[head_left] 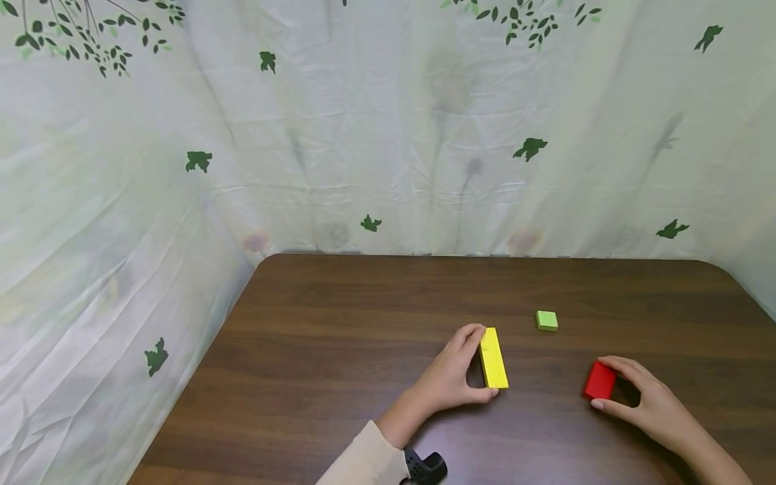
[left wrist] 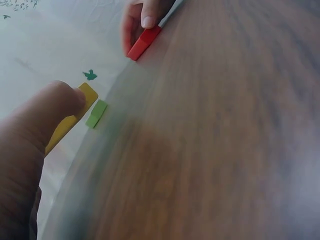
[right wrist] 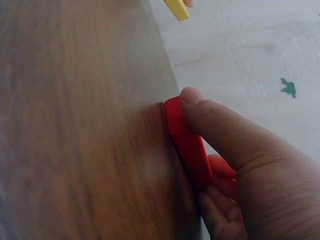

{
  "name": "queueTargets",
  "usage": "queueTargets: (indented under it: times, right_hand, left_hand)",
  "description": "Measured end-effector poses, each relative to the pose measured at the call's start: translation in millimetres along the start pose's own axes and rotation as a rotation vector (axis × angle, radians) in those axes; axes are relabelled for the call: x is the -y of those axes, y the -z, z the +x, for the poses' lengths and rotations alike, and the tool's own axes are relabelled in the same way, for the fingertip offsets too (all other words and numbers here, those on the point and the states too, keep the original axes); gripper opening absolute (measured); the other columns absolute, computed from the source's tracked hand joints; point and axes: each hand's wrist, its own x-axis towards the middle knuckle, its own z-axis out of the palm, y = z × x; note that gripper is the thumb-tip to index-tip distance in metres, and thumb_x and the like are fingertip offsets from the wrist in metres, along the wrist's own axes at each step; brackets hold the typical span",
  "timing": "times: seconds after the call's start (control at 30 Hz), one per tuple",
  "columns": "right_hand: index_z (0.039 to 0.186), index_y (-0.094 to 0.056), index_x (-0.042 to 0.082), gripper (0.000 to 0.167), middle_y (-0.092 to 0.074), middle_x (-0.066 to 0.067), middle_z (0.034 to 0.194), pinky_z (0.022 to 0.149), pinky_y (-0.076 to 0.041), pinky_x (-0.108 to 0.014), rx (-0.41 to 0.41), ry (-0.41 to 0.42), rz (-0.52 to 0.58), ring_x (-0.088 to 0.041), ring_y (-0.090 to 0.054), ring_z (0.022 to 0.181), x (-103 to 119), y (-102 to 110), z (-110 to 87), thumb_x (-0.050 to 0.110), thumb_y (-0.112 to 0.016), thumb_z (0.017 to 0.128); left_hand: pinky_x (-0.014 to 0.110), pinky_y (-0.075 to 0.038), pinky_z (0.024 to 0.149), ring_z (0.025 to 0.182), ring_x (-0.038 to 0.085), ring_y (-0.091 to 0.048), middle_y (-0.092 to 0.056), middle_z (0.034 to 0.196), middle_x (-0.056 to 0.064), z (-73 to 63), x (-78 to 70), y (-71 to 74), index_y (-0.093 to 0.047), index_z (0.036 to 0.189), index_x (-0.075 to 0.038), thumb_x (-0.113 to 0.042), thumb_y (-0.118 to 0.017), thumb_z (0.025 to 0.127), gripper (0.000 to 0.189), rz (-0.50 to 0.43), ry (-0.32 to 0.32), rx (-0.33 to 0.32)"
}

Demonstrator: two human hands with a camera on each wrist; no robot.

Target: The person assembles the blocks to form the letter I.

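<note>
Between thumb and fingers, my left hand (head_left: 448,377) pinches a long yellow block (head_left: 494,358) by its two ends, near the middle of the table. The left wrist view shows the thumb on the near end of that yellow block (left wrist: 67,131). Further right, my right hand (head_left: 651,404) grips a short red block (head_left: 599,381) the same way. In the right wrist view the red block (right wrist: 192,155) is right at the tabletop, the thumb pressed on its near end. A small light green block (head_left: 547,320) lies behind and between the two hands, touched by neither.
The brown wooden table (head_left: 339,316) ends at a straight back edge with rounded corners. Behind it and on the left hangs a pale curtain (head_left: 376,135) with green leaf and bird prints. A black device (head_left: 426,467) sits at my left wrist, by the light sleeve (head_left: 370,461).
</note>
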Motion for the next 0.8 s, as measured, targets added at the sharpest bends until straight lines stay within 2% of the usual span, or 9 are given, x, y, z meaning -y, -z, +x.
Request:
queueTargets:
  times: [0.43, 0.8]
  right_hand:
    - [0.120, -0.051, 0.007, 0.064, -0.046, -0.004, 0.114, 0.077, -0.017, -0.001, 0.006, -0.005, 0.005, 0.015, -0.028, 0.103, 0, 1, 0.0, 0.024, -0.080, 0.065]
    - [0.120, -0.051, 0.007, 0.064, -0.046, -0.004, 0.113, 0.077, -0.017, -0.001, 0.009, -0.002, 0.008, 0.014, -0.029, 0.103, 1, 1, 0.1, 0.024, -0.080, 0.066]
  left_hand:
    - [0.023, -0.032, 0.097, 0.122, 0.014, -0.034, -0.025, 0.139, 0.007, -7.7, 13.7, 6.9, -0.025, 0.140, -0.004, -0.039, -0.071, 0.071, 0.090, -0.025, 0.045, 0.102]
    - [0.023, -0.031, 0.098, 0.123, 0.015, -0.033, -0.024, 0.141, 0.008, -8.7, 17.9, 8.8, -0.025, 0.140, 0.000, -0.038, -0.069, 0.074, 0.088, -0.029, 0.063, 0.173]
